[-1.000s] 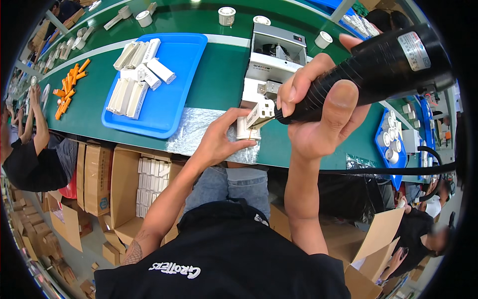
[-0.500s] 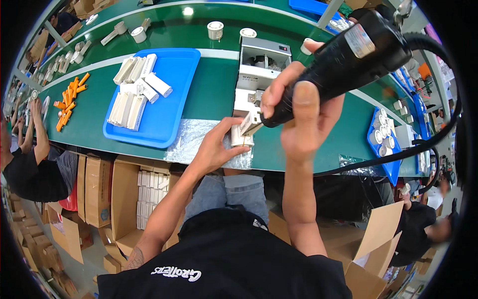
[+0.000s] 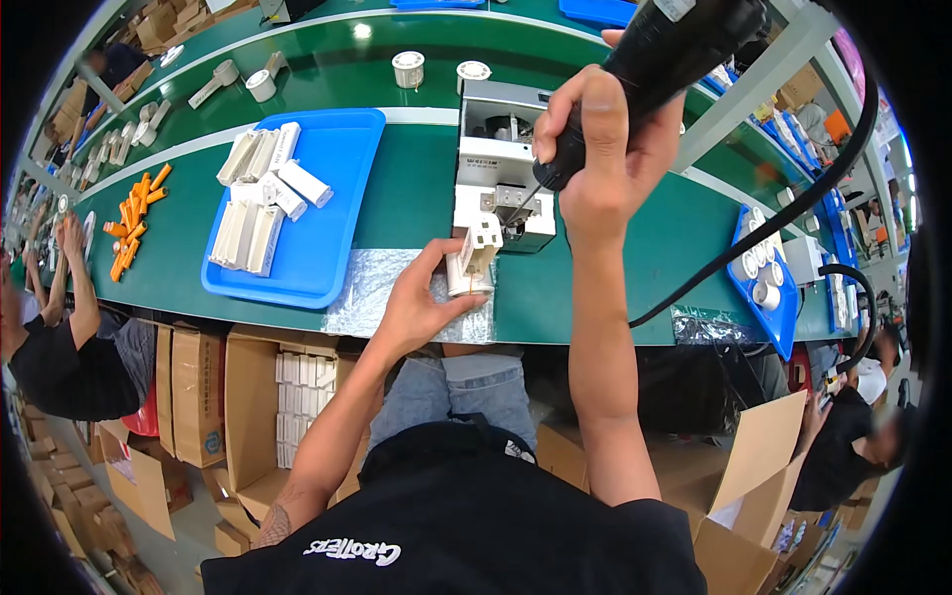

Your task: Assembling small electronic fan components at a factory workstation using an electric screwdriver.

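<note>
My left hand (image 3: 412,302) closes its thumb and fingers around the round base of a white plastic housing (image 3: 481,241), whose slim rectangular box stands up from the base. The housing rests on clear plastic film near the table's front edge. Gripped in my right hand (image 3: 610,169) is a black electric screwdriver (image 3: 674,58), held tilted with its cable trailing to the right. Its thin bit points down at the front of a grey and white screw feeder (image 3: 496,149), just beyond the housing. Whether the bit touches a screw is too small to tell.
A blue tray (image 3: 332,253) of long white housings lies at left, with a pile of orange parts (image 3: 134,218) farther left. White round parts (image 3: 408,69) stand behind. At right, another blue tray (image 3: 781,322) holds white cylinders. Cardboard boxes (image 3: 198,387) and other people flank me.
The screwdriver has gone from the white housing up to the front of the screw feeder, uncovering the housing's top. My left hand keeps hold of the housing.
</note>
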`<action>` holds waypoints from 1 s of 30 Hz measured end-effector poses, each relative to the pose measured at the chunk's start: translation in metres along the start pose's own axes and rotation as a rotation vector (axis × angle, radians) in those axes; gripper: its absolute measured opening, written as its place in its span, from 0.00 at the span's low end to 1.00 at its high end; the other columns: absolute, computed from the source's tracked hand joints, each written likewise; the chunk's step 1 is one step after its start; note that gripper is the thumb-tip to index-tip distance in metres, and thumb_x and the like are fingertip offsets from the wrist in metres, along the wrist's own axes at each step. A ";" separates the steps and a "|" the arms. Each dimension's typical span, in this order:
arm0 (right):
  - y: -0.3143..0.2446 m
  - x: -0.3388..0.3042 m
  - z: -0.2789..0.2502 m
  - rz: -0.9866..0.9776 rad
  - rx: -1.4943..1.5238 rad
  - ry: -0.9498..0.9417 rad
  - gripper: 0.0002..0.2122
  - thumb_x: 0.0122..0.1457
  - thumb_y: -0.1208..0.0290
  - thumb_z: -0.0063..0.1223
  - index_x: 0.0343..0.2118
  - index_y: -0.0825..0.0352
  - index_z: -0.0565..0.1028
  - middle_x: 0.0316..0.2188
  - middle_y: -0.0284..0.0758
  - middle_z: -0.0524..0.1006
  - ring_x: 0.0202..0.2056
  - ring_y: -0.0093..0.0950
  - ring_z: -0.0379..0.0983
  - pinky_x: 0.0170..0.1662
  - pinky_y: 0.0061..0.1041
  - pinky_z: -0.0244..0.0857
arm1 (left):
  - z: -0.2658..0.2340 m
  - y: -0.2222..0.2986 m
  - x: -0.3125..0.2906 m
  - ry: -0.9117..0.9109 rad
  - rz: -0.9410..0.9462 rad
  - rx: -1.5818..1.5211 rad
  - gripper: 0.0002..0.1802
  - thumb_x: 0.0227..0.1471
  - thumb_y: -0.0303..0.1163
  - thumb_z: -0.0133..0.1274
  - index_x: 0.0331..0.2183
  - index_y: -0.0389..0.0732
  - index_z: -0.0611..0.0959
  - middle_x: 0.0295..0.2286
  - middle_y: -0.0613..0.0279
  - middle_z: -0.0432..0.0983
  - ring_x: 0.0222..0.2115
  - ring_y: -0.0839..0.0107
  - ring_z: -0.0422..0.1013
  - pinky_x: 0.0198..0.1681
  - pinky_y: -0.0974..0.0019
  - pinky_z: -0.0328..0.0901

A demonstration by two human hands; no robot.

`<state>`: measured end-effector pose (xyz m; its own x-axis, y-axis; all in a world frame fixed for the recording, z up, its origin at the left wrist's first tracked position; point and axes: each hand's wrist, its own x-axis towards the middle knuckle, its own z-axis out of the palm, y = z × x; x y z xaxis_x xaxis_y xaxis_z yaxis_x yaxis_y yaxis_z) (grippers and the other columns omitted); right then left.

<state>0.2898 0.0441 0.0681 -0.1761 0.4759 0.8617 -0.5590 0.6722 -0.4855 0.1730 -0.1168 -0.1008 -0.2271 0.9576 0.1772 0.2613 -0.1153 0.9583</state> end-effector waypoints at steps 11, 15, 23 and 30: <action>-0.043 -0.024 0.000 0.110 0.186 0.003 0.31 0.75 0.56 0.48 0.69 0.75 0.54 0.23 0.39 0.71 0.16 0.24 0.66 0.22 0.26 0.66 | 0.000 0.005 -0.002 0.029 -0.002 0.045 0.35 0.46 0.29 0.76 0.53 0.38 0.76 0.46 0.56 0.82 0.50 0.67 0.76 0.59 0.61 0.67; -0.040 -0.034 0.016 0.033 0.293 0.037 0.30 0.71 0.67 0.55 0.69 0.77 0.56 0.24 0.38 0.77 0.19 0.19 0.70 0.25 0.17 0.66 | 0.001 0.005 0.000 0.042 0.006 0.052 0.36 0.46 0.28 0.77 0.54 0.38 0.76 0.46 0.56 0.82 0.50 0.67 0.76 0.58 0.61 0.67; -0.030 -0.045 0.031 0.089 0.101 0.010 0.33 0.71 0.56 0.56 0.66 0.75 0.57 0.22 0.40 0.73 0.17 0.24 0.67 0.22 0.23 0.66 | 0.000 0.001 -0.002 0.026 0.002 0.028 0.36 0.47 0.30 0.76 0.57 0.42 0.78 0.50 0.55 0.82 0.52 0.61 0.78 0.57 0.60 0.69; -0.024 -0.051 0.031 0.063 0.074 0.028 0.27 0.71 0.61 0.54 0.63 0.73 0.59 0.23 0.40 0.73 0.18 0.24 0.68 0.23 0.22 0.66 | 0.000 0.001 -0.003 0.032 0.016 0.045 0.36 0.48 0.30 0.75 0.57 0.42 0.78 0.50 0.55 0.80 0.52 0.59 0.78 0.57 0.59 0.69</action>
<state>0.2866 -0.0139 0.0401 -0.1909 0.5320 0.8249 -0.6059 0.5973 -0.5254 0.1740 -0.1201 -0.1001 -0.2520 0.9469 0.1999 0.3067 -0.1177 0.9445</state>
